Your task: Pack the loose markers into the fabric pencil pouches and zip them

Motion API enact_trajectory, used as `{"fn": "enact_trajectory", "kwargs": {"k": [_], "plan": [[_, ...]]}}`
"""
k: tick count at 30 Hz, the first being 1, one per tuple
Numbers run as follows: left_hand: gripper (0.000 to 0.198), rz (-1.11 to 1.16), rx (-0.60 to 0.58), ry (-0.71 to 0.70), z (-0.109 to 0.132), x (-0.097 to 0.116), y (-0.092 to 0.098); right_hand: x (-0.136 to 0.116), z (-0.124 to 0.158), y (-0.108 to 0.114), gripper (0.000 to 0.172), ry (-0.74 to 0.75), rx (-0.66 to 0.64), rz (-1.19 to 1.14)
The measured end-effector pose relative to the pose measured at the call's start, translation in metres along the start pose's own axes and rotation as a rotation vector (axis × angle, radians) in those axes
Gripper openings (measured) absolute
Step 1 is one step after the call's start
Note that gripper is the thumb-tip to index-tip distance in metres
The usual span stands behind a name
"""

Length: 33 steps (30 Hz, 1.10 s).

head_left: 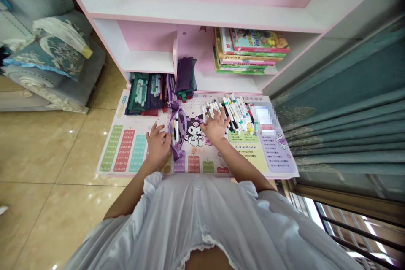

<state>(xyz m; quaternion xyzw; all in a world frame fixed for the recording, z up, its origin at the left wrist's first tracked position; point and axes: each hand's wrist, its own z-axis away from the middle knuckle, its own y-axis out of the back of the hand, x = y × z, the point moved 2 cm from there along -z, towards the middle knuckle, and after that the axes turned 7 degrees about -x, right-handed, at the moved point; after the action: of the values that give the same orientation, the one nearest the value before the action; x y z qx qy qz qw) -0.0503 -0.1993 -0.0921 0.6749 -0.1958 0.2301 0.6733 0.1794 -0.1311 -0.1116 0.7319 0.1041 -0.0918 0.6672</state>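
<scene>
A purple mesh zip pouch [182, 123] lies with its mouth parted and a few markers [176, 128] inside. At its left edge my left hand [157, 144] pinches the rim between thumb and finger, the other fingers raised. My right hand [217, 127] is open, fingers spread over the left end of a pile of loose white-barrelled markers [236, 112] with coloured caps. Its fingertips reach the nearest markers; whether they press on any of them I cannot tell.
Filled dark mesh pouches [139, 95] lie at the back left of the desk mat [126, 164]. More folded pouches [185, 76] lean beside the shelf divider [175, 52]. Stacked books [249, 50] stand on the shelf. A blurred card [265, 118] lies right of the markers, near a teal curtain [341, 105].
</scene>
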Motion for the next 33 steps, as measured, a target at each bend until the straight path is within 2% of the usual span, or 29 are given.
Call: {"fn": "enact_trajectory", "kwargs": {"k": [3, 9, 13, 19, 24, 28, 33], "plan": [[0.029, -0.007, 0.0, 0.009, 0.0, -0.001, 0.0, -0.016, 0.008, 0.01, 0.019, 0.043, 0.0, -0.106], [0.028, -0.022, 0.003, -0.003, 0.0, -0.001, 0.0, -0.06, 0.025, 0.026, 0.016, 0.185, -0.142, -0.239], [0.027, -0.026, 0.006, 0.002, 0.0, 0.0, 0.0, -0.079, 0.023, 0.02, 0.017, 0.246, -0.198, -0.214], [0.028, -0.023, 0.009, -0.005, 0.0, -0.002, -0.001, -0.091, 0.015, 0.005, 0.021, 0.274, -0.199, -0.165], [0.026, -0.024, 0.0, 0.012, 0.001, -0.003, 0.0, -0.085, 0.016, 0.004, 0.028, 0.338, -0.187, -0.206], [0.026, -0.029, 0.01, 0.006, 0.002, -0.005, 0.001, -0.062, 0.014, 0.002, 0.021, 0.47, -0.185, -0.232], [0.028, -0.046, 0.001, 0.004, 0.002, -0.005, 0.001, -0.039, 0.006, -0.007, 0.033, 0.623, -0.178, -0.13]]}}
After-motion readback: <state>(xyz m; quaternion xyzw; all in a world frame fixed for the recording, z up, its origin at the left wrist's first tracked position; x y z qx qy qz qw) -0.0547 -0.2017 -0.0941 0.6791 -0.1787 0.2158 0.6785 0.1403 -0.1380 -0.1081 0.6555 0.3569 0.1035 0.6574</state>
